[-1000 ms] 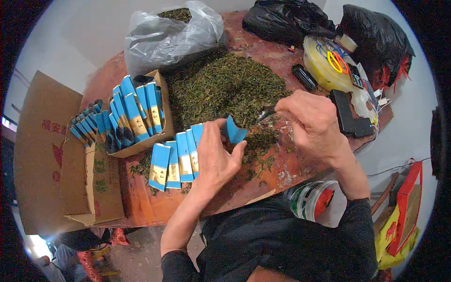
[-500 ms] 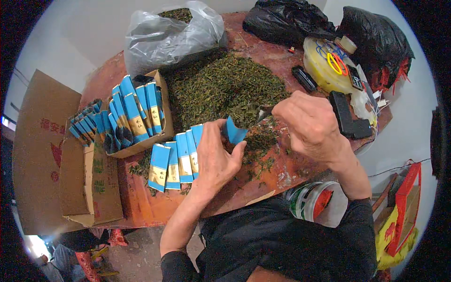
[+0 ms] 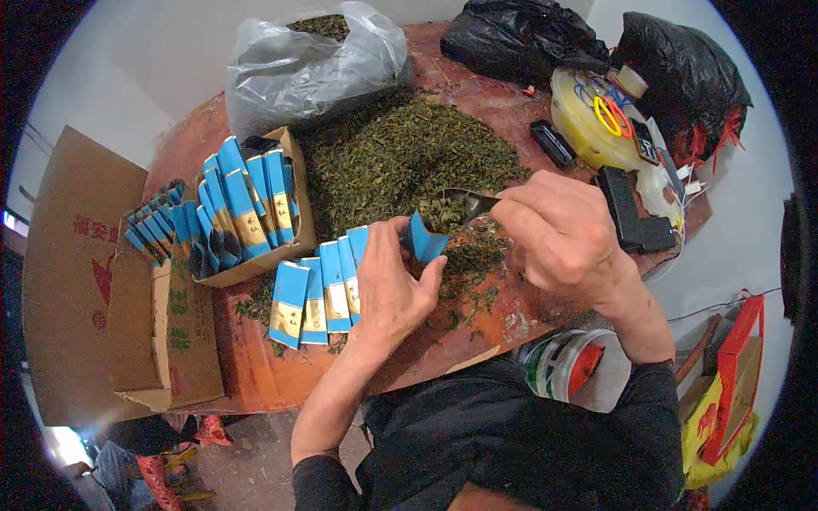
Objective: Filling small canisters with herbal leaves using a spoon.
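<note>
My left hand (image 3: 388, 285) grips a small blue packet (image 3: 423, 241) with its mouth up, just in front of a heap of loose green tea leaves (image 3: 409, 157) on the red-brown table (image 3: 256, 366). My right hand (image 3: 562, 238) holds a metal scoop (image 3: 456, 207) loaded with leaves, its tip right above the packet's opening. A row of blue and gold packets (image 3: 319, 294) lies flat on the table just left of my left hand.
A cardboard tray (image 3: 256, 204) of upright blue packets stands left of the heap, more packets (image 3: 158, 230) and a large open carton (image 3: 77, 272) beyond it. A clear plastic bag of leaves (image 3: 307, 60) sits behind. Black bags (image 3: 528, 34), a yellow tub (image 3: 596, 128) and a black device (image 3: 630, 213) are at the right.
My right hand has swung the scoop from the heap toward the packet, so its tip now sits over the opening. My left hand and the packet have barely moved.
</note>
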`<state>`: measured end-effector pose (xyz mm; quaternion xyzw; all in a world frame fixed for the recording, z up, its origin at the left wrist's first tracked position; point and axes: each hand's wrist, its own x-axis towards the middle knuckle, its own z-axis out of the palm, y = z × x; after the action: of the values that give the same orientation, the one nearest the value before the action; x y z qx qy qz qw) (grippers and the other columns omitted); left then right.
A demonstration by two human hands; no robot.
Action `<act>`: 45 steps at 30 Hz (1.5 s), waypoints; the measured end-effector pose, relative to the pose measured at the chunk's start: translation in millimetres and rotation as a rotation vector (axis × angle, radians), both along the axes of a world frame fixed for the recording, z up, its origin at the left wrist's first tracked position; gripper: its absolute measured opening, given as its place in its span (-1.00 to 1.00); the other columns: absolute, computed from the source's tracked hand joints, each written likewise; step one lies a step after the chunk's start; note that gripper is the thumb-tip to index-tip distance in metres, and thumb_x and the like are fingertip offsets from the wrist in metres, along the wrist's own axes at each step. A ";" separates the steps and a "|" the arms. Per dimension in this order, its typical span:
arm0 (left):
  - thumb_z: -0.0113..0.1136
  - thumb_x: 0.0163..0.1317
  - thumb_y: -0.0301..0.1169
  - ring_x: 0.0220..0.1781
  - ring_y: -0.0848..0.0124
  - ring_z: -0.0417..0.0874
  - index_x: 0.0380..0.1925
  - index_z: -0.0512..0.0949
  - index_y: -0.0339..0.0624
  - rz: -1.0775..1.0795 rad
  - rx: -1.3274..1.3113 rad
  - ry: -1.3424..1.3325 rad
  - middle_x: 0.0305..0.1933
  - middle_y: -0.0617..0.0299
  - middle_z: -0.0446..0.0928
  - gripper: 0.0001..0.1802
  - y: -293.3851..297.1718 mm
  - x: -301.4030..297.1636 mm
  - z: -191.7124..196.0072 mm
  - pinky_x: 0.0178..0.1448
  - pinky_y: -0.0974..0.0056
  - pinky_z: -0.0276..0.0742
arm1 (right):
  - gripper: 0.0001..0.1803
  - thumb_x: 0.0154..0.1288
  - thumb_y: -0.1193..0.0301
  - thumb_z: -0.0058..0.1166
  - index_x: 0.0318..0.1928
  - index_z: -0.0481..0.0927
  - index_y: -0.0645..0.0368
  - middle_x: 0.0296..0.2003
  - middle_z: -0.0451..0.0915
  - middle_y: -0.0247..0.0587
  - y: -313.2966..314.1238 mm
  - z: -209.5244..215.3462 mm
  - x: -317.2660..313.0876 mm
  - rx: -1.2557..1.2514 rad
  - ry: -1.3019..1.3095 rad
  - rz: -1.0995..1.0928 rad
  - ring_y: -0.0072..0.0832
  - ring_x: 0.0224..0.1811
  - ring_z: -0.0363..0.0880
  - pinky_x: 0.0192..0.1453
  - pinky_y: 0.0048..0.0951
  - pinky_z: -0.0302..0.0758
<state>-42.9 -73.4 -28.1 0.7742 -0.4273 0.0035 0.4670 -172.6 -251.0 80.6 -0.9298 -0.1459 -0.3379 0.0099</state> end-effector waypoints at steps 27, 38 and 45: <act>0.52 0.04 -0.38 -0.11 0.02 0.63 0.08 0.44 -0.31 -0.014 -0.017 0.032 -0.09 -0.06 0.53 -0.37 -0.2 0.3 0.7 -0.05 0.08 0.57 | -0.70 -0.12 0.53 0.30 -0.28 0.65 0.38 -0.31 0.68 0.01 6.8 3.8 -0.7 -0.154 -0.108 0.010 -0.21 -0.42 0.64 -0.42 -0.30 0.57; 0.50 0.04 -0.38 -0.07 0.04 0.62 0.09 0.43 -0.34 0.019 -0.015 0.137 -0.09 -0.07 0.52 -0.37 7.1 0.0 2.1 0.04 0.11 0.57 | -0.70 -0.09 0.61 0.19 -0.23 0.60 0.35 -0.35 0.65 -0.05 -6.8 -7.3 0.7 -0.016 -0.086 -0.046 -0.19 -0.46 0.60 -0.43 -0.25 0.54; 0.50 0.04 -0.48 -0.35 0.30 0.59 0.10 0.41 -0.31 0.001 -0.156 0.084 -0.21 0.08 0.47 -0.37 15.3 5.0 -9.7 -0.29 0.25 0.58 | -0.77 -0.06 0.65 0.14 -0.29 0.54 0.23 -0.45 0.56 -0.12 -27.4 -59.6 -6.0 0.074 0.143 -0.330 -0.10 -0.39 0.58 -0.31 -0.16 0.53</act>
<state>-37.9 -58.0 -37.8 0.7350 -0.4055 0.0045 0.5435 -178.6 -278.4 21.1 -0.9618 0.0221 -0.2730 -0.0010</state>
